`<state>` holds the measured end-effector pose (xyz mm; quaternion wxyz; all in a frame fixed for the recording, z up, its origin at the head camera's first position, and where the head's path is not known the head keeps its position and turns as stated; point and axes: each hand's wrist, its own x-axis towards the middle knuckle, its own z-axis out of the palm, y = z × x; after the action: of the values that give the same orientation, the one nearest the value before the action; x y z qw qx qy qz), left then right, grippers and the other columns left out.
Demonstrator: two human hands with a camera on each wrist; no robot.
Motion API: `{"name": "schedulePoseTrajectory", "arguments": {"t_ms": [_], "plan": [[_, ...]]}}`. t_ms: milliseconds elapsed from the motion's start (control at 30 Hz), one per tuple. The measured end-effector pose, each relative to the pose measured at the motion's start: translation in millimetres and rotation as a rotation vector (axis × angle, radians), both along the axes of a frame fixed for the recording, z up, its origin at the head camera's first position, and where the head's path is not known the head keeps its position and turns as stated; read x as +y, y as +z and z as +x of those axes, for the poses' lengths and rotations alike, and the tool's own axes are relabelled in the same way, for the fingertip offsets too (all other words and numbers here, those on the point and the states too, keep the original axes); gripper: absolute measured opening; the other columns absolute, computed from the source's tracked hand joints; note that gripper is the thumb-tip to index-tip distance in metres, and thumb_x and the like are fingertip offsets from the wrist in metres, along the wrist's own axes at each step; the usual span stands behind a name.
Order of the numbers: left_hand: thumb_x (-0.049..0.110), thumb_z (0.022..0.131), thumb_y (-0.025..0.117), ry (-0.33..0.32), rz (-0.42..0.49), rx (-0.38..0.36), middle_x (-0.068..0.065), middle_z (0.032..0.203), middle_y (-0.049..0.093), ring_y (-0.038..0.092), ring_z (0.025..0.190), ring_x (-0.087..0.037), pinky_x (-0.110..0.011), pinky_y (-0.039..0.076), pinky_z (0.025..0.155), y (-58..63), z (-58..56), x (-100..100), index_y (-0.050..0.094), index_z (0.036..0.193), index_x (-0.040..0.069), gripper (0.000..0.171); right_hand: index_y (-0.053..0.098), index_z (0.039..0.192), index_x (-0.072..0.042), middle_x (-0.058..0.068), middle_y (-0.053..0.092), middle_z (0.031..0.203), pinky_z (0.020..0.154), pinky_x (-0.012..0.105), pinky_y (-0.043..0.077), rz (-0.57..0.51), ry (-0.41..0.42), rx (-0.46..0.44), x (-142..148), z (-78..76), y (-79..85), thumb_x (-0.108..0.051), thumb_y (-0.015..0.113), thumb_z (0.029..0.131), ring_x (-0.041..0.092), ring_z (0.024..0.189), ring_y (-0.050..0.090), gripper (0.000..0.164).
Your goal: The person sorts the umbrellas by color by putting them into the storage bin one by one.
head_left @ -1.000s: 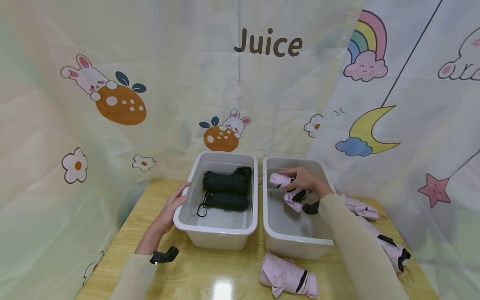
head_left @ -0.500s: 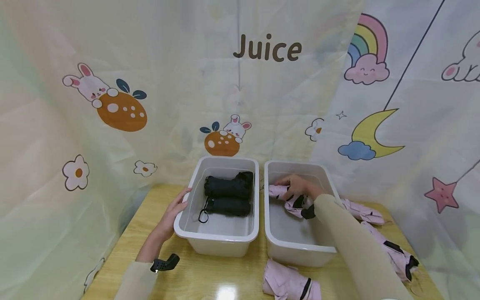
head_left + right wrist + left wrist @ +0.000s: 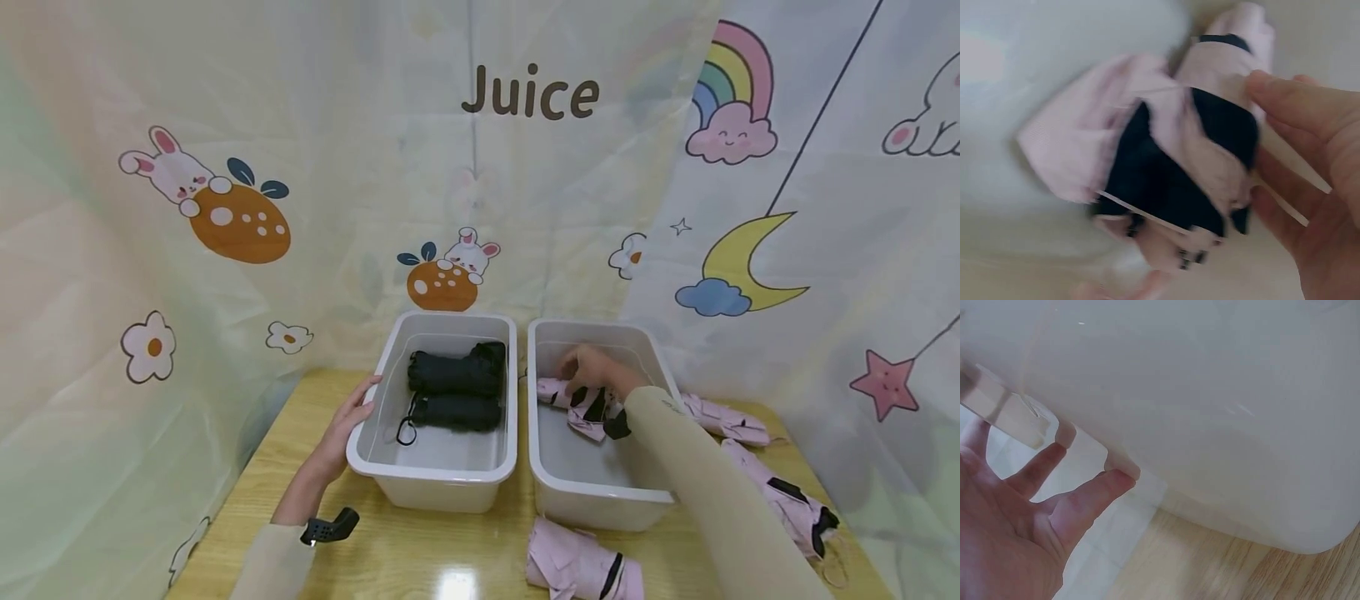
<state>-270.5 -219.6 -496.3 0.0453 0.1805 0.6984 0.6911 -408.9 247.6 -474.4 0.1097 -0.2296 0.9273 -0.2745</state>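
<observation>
In the right bin (image 3: 592, 492), two pink folded umbrellas (image 3: 551, 392) with black straps lie side by side on the floor. My right hand (image 3: 596, 371) is over them inside the bin. In the right wrist view the thumb (image 3: 1266, 87) touches the edge of the pink umbrella (image 3: 1222, 69), and the other fingers lie loosely along its side. My left hand (image 3: 337, 433) rests against the outer left side of the left bin (image 3: 435, 477), its fingertips (image 3: 1124, 475) straight at the rim. Inside that bin are two black folded umbrellas (image 3: 457, 372), one with a wrist loop.
A pink folded umbrella (image 3: 581, 562) lies on the wooden table (image 3: 390, 550) before the right bin. Two more pink umbrellas (image 3: 780, 500) lie right of it, partly behind my right sleeve (image 3: 697, 458). A printed curtain (image 3: 337, 208) hangs behind both bins.
My right hand has lowered a pink umbrella onto the bin floor beside the other, and its fingers have loosened from it. The left hand stays at the left bin's rim.
</observation>
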Motion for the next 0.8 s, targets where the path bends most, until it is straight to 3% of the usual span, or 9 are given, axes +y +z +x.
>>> {"name": "schedulePoseTrajectory", "arguments": {"t_ms": [133, 367, 600, 700, 800], "plan": [[0.022, 0.106, 0.032, -0.006, -0.005, -0.002, -0.019, 0.157, 0.013, 0.026, 0.132, -0.042, -0.051, 0.035, 0.098, -0.7, 0.0, 0, 0.021, 0.152, 0.007, 0.05, 0.072, 0.104, -0.001, 0.008, 0.07, 0.101, 0.081, 0.039, 0.051, -0.021, 0.037, -0.012, 5, 6.9, 16.9, 0.0, 0.079, 0.077, 0.026, 0.096, 0.063, 0.028], [0.023, 0.106, 0.032, -0.005, -0.007, -0.002, -0.018, 0.157, 0.014, 0.025, 0.133, -0.041, -0.052, 0.034, 0.099, -0.8, -0.1, 0, 0.021, 0.152, 0.009, 0.05, 0.065, 0.124, -0.002, 0.017, 0.064, 0.119, 0.087, 0.044, 0.05, -0.007, 0.017, -0.04, 25, 27.2, 73.4, -0.011, 0.07, 0.088, 0.029, 0.109, 0.06, 0.037], [0.026, 0.106, 0.032, -0.011, -0.004, -0.004, -0.016, 0.157, 0.014, 0.025, 0.134, -0.042, -0.06, 0.028, 0.1, -2.0, 1.5, 2, 0.022, 0.153, 0.01, 0.051, 0.065, 0.122, -0.002, 0.022, 0.064, 0.116, 0.079, 0.043, 0.053, -0.11, -0.059, 0.065, 70, 76.0, 117.7, -0.009, 0.073, 0.087, 0.033, 0.1, 0.064, 0.036], [0.027, 0.106, 0.032, -0.018, -0.015, -0.005, -0.017, 0.157, 0.013, 0.024, 0.134, -0.042, -0.056, 0.031, 0.1, -1.8, 1.2, 2, 0.021, 0.153, 0.01, 0.051, 0.066, 0.119, -0.005, 0.019, 0.065, 0.114, 0.076, 0.043, 0.054, -0.095, -0.127, 0.131, 94, 102.4, 126.8, -0.018, 0.073, 0.088, 0.032, 0.097, 0.066, 0.035], [0.027, 0.106, 0.031, -0.008, -0.022, -0.003, -0.017, 0.157, 0.013, 0.025, 0.134, -0.041, -0.045, 0.036, 0.098, 0.1, 0.7, -1, 0.02, 0.153, 0.011, 0.051, 0.065, 0.119, -0.005, 0.017, 0.065, 0.115, 0.075, 0.044, 0.054, -0.082, -0.174, 0.17, 117, 125.8, 128.4, -0.024, 0.071, 0.09, 0.033, 0.097, 0.065, 0.035]]}}
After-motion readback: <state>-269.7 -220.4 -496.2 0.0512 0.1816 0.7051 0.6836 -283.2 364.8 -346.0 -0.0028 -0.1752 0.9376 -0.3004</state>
